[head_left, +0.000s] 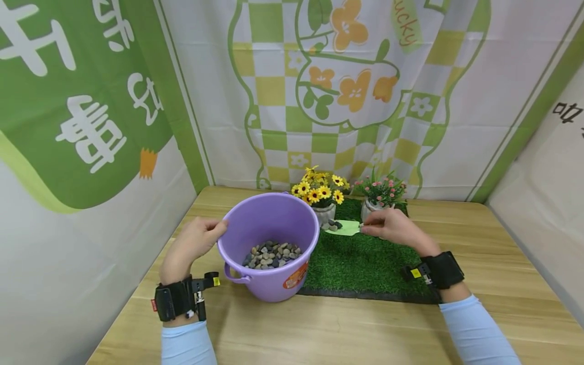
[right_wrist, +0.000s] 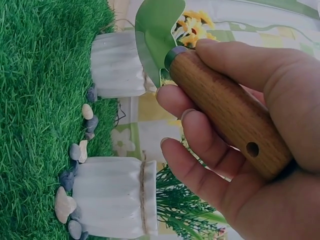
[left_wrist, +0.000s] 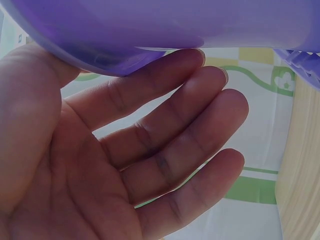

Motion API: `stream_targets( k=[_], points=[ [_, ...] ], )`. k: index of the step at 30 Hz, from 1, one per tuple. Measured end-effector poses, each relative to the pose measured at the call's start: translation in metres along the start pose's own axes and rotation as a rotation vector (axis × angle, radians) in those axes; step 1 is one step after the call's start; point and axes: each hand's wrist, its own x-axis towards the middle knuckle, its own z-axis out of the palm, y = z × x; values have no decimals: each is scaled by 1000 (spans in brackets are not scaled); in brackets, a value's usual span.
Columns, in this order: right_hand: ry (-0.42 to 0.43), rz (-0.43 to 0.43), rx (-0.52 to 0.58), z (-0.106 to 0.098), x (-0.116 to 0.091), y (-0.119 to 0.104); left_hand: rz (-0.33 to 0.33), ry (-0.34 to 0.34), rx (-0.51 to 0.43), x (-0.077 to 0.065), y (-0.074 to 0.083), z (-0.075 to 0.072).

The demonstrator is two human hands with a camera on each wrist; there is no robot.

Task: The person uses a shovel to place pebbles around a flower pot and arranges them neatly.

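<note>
A purple bucket stands at the centre of the table with grey and tan pebbles in its bottom. My left hand pinches its left rim, thumb on one side and index finger against the wall; the other fingers extend loosely below. My right hand grips the wooden handle of a small green garden trowel. A few stones lie on the trowel's blade, which is held over artificial turf just right of the bucket, in front of the flowerpots.
Behind the blade stands a pot of yellow flowers; right of it is one with pink flowers. Pebbles line the white pots' bases on the green turf mat. Wooden tabletop surrounds the mat, and printed curtains enclose it.
</note>
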Motion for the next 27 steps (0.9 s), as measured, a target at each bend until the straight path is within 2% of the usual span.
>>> stream_targets(
  k=[15, 27],
  points=[
    [-15, 28, -17, 5, 0, 8, 14, 4, 7, 0, 1, 0],
    [-20, 6, -14, 9, 2, 12, 25, 8, 12, 0, 1, 0]
  ],
)
